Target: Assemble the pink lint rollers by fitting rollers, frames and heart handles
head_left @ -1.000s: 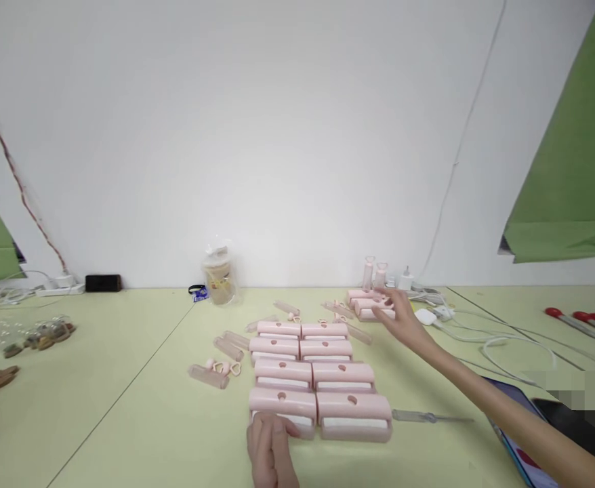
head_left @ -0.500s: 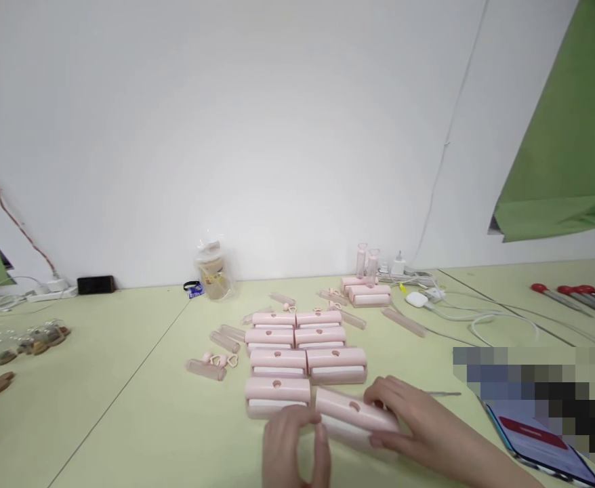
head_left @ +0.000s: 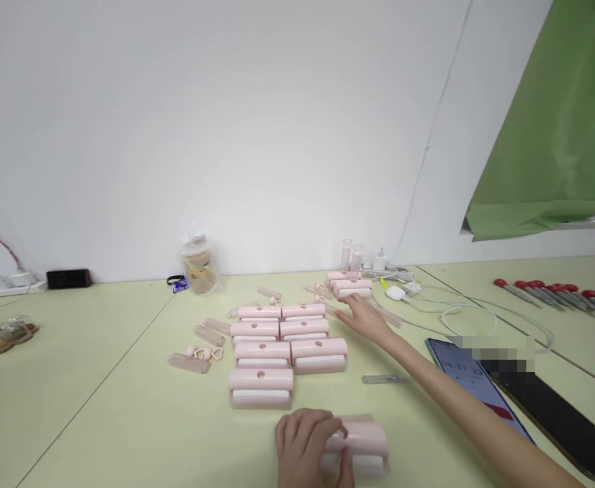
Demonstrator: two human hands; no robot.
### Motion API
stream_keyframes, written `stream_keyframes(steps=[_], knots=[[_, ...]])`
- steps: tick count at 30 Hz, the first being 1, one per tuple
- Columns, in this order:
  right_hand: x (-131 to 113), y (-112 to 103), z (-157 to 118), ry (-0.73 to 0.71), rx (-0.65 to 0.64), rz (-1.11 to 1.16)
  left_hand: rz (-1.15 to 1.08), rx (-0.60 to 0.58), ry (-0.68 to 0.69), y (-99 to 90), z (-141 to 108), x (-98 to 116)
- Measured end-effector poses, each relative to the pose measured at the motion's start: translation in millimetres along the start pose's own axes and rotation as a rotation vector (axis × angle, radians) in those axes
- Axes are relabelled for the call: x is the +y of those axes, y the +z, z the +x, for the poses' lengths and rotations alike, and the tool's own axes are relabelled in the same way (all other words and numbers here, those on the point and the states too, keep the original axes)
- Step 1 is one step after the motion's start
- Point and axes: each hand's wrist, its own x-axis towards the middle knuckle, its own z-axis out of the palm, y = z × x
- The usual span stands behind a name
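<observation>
My left hand [head_left: 308, 444] is closed around one end of a pink lint roller [head_left: 364, 439], a glossy pink casing over a white roll, at the near edge of the view. Its thumb and index finger meet near the middle of the casing. My right hand [head_left: 366, 320] reaches far across the table, its fingers apart, close to a clear pink tube [head_left: 329, 308] behind the rows. In two columns lie several more pink lint rollers [head_left: 261, 379], each with a round hole on top. Left of them are clear tubes [head_left: 188, 363] and small heart-shaped rings [head_left: 217, 354].
Two upright tubes [head_left: 356, 263] stand at the back by more rollers [head_left: 352, 288]. White cables [head_left: 444, 308] run right. A phone [head_left: 473, 379], a dark slab [head_left: 546, 413] and a slim clear tool [head_left: 383, 379] lie near my right forearm. Red-handled tools [head_left: 572, 291] lie farther right; a bagged cup [head_left: 200, 268] stands left.
My right hand has let go of the lint roller and moved away across the table toward the tubes. My left hand now holds that roller, which sits nearer to me.
</observation>
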Motion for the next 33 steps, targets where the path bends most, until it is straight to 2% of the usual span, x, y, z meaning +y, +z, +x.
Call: stream_keyframes(steps=[3,6,11,14,16,18,20,24,28,33], knots=[[19,18,14,0.054,-0.031,-0.010,-0.053,-0.027,-0.033,-2.6,-2,0],[31,17,8,0.091,-0.007,0.045,-0.151,-0.041,-0.059,-3.2,-3,-2],[30,-17,-12,0.119,0.203,0.261,-0.227,-0.064,-0.076,-2.9,-1,-2],[11,-42,-35,0.090,0.302,0.425,-0.269,-0.101,-0.096,-4.7,-1,-1],[-8,-52,-55,0.076,0.293,0.510,-0.281,-0.127,-0.135,-7.5,-1,1],[-29,-56,-79,0.055,0.223,0.587,-0.275,-0.155,-0.197,-11.8,0,3],[-47,-56,-102,-0.014,0.067,0.652,-0.271,-0.210,-0.245,-17.0,2,5],[-70,-54,-131,-0.188,-0.188,0.484,-0.267,-0.341,-0.245,-25.6,8,8],[-79,-59,-131,-0.234,-0.327,0.371,-0.275,-0.380,-0.266,-28.0,9,9],[-85,-65,-121,-0.233,-0.431,0.333,-0.287,-0.391,-0.273,-27.8,8,9]])
